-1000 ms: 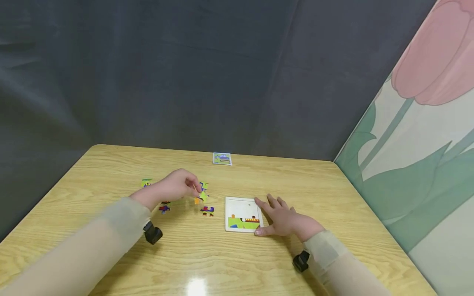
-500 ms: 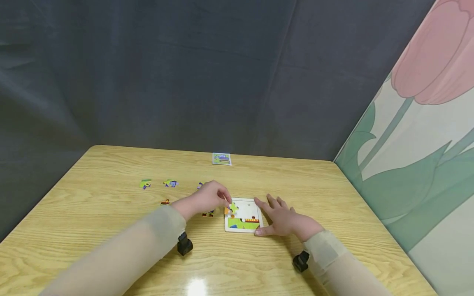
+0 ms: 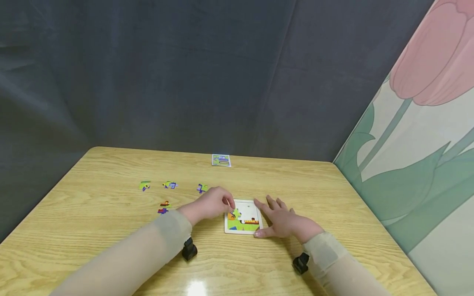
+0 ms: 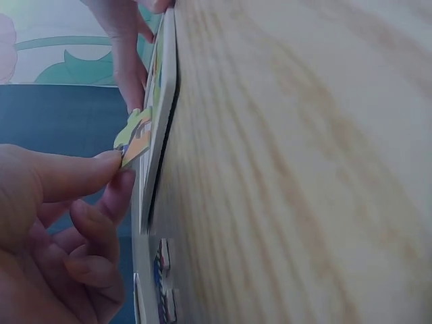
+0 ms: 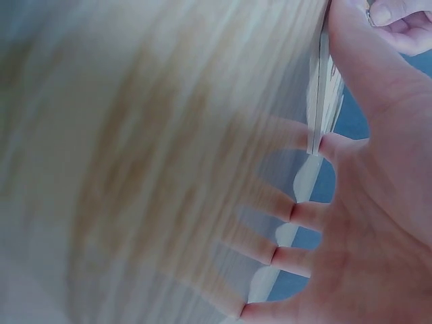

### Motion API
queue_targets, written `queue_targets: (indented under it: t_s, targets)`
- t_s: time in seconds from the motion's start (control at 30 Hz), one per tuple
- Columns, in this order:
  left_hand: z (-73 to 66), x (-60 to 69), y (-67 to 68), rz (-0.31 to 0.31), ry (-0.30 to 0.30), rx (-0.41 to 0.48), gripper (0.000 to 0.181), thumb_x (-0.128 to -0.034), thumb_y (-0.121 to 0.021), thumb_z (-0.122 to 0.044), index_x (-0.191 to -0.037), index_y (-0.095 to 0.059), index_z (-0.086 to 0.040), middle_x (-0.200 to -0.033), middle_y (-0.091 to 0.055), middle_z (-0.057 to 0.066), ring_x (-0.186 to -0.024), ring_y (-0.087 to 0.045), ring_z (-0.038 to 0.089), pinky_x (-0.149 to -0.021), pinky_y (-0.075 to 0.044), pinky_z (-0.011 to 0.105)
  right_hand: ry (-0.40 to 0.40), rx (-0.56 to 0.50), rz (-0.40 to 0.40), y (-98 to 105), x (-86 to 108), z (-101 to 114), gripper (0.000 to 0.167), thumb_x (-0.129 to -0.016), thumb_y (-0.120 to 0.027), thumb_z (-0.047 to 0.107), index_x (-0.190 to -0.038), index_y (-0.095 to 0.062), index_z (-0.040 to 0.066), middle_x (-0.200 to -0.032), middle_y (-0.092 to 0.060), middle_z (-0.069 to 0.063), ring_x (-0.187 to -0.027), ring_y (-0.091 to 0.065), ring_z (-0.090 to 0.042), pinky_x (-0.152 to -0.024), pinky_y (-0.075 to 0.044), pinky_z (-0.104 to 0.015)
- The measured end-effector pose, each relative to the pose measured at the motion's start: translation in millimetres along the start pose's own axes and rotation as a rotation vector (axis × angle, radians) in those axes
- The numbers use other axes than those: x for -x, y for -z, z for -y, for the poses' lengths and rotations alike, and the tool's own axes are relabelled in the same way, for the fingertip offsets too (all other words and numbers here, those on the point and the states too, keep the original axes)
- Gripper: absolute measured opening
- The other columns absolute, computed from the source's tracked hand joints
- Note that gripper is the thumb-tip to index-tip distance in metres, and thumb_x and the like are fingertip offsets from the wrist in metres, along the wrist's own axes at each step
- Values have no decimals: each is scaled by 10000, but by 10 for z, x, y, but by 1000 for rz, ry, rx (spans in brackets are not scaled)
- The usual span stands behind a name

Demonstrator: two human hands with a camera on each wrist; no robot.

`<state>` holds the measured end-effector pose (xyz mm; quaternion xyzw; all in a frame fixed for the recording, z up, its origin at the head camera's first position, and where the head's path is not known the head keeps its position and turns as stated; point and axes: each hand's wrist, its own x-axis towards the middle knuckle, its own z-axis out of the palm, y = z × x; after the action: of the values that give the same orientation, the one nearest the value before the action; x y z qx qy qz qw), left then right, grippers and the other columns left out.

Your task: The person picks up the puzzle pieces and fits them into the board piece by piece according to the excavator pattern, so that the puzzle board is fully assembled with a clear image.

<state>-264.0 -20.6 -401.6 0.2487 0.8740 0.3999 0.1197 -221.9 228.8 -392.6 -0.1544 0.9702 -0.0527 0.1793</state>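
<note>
While the left hand has a green-and-orange puzzle piece pinched at the white tray's left side, the right hand is just kinda spread out, fingers apart, touching the tray's right edge. Loose pieces lie further left on the worktop, picture card near the back.

My puzzle piece is green and orange, the tray white-rimmed, the table yellow wood-grained, and the card by the table's far edge blue and green.
</note>
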Motion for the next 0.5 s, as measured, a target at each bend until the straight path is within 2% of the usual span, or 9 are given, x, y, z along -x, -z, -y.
queue_targets:
  t_s: [0.23,0.5]
  targets:
    - [-7,1,-26,18,-30,-104,132,-857,-752,-57,-833,-688,-170,-822,-588,-30,-768,-525,155,-713,-445,327,3,-4,-5,2,2,8,1018,-789,-618,708,-1591,-168,270,-1615,-94,-207,-1422,-132,-504,-987,-201,-765]
    - [-54,24,-60,24,7,-187,141,-839,-781,-96,-849,-675,-188,-801,-568,-20,-741,-518,159,-679,-432,329,5,-2,-10,-13,0,-2,1023,-784,-616,713,-1591,-167,272,-1615,-93,-204,-1424,-132,-499,-988,-204,-762]
